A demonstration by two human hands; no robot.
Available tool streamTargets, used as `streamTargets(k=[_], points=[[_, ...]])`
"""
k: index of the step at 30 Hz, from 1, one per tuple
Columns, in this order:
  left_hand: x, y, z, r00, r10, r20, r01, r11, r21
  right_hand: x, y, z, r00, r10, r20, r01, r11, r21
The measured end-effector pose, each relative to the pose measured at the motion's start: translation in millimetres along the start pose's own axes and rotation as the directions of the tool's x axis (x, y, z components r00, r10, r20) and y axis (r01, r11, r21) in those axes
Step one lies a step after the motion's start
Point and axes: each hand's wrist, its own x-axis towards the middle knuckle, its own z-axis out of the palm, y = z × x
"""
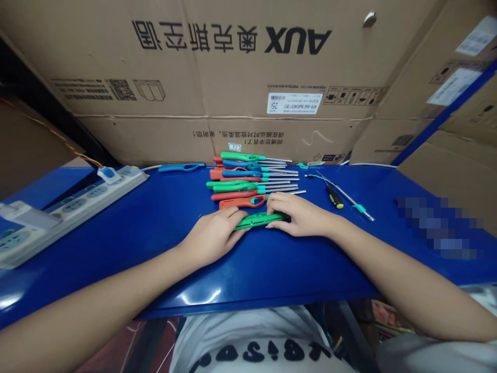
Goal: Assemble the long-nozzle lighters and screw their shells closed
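A green lighter casing lies crosswise low over the blue table, with a dark seam along its near side. My left hand is closed on its left end, thumb on the near side and fingers on the far side. On its right end my right hand pinches it between thumb and curled fingers, partly hiding that end. Just beyond is a stack of long-nosed lighters, the nearest an orange-red lighter, with green, red and blue ones behind. Their metal nozzles point right.
Right of the stack lie a black-and-yellow screwdriver and a loose metal nozzle tube with wire. A blue casing lies at the back left. A power strip runs along the left. Cardboard walls the back; a pixelated patch covers the far right.
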Motion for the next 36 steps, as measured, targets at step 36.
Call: streamTargets(k=[36], points=[[0.3, 1.7, -4.1, 0.998, -0.032, 0.049, 0.036, 0.996, -0.083, -1.1, -7.7, -4.2, 1.000, 0.026, 0.003, -0.026, 0.995, -0.099]])
